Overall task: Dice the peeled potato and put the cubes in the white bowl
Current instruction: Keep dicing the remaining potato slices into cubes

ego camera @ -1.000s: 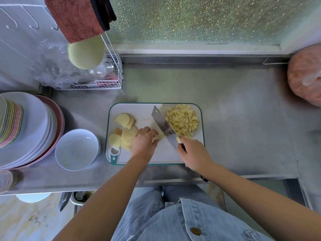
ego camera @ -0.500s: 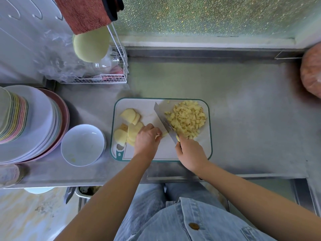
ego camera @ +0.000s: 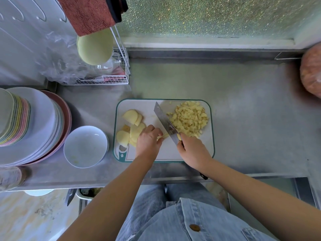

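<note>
A white cutting board with a green rim lies on the steel counter. Potato slices lie on its left part and a heap of potato cubes on its right part. My left hand presses down thin potato strips in the middle of the board. My right hand grips the handle of a cleaver, whose blade stands between the strips and the cubes. The white bowl sits left of the board and holds no cubes.
A tall stack of plates stands left of the bowl. A wire rack with plastic bags and a green lid sits behind it, under a red towel. A pink bagged bundle rests at the far right.
The cleaver blade has stayed at the strips beside the cube heap while my left hand holds them. The view has shifted, so the board sits further right in the frame.
</note>
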Available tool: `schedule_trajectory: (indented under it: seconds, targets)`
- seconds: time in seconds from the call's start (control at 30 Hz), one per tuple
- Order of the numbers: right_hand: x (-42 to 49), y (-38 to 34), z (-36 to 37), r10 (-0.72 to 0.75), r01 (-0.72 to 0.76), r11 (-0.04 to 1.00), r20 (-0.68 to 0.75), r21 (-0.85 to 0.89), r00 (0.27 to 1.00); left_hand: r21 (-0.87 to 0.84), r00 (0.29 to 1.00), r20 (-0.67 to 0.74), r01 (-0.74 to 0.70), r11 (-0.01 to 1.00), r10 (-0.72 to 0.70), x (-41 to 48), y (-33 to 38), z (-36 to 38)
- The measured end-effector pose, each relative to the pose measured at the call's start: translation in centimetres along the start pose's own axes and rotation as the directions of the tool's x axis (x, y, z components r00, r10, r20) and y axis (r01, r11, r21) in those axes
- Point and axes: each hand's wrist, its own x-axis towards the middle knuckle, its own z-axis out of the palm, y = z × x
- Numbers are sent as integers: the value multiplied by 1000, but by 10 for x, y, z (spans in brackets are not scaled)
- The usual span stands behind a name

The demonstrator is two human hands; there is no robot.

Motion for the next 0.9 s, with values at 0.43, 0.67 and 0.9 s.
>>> schedule_trajectory:
  seconds: [0.43, 0.67, 0.9]
  targets:
    - [9, -10, 6, 37, -31, 996, -81, 78, 996, 17, 1000, 24, 15, 1000, -15, -2, 1, -3]
    - [-1, -9, -1, 3, -3, 1000, -13, -2, 1000, 46, 997, 66, 28, 999, -31, -1, -1, -5]
    - [-1, -11, 11, 13, -14, 999, -23, -44, 1000, 24, 997, 66, 35, 999, -37, 1, -1, -5]
